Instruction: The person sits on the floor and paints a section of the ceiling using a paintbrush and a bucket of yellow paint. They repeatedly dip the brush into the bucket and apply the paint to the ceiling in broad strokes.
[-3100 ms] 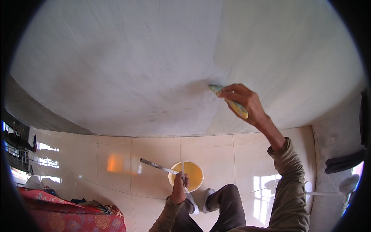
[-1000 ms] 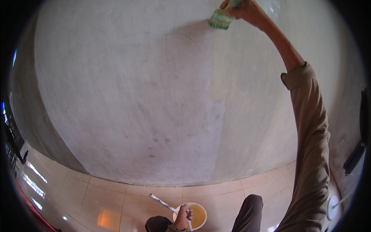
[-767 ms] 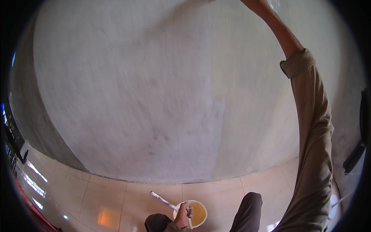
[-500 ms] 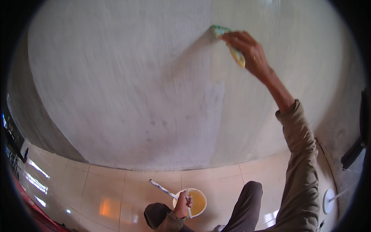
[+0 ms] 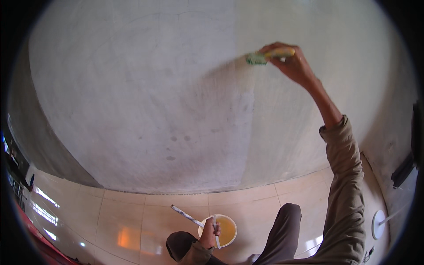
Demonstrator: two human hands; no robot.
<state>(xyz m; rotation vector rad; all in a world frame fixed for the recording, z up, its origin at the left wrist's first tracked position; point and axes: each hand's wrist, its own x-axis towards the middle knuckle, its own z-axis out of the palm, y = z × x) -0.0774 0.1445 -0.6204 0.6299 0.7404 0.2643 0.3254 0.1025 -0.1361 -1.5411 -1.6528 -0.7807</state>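
Brush (image 5: 270,54) swung near-level: bristles (image 5: 256,60) left, handle (image 5: 283,52) right; right hand (image 5: 288,64) gripping it, forearm (image 5: 325,100) slanting up-left; left hand (image 5: 208,235) clasping bucket bail (image 5: 218,242).

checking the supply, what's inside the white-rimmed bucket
The bucket holds what looks like a yellowish liquid. The left hand covers part of its left side, hiding whatever is there; the bottom can't be made out.

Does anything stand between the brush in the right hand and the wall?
No obstacle shows between the brush and the wall; whether the bristles touch it, I cannot tell. The bucket, at the left hand, sits lower in the picture, clear of the right hand.
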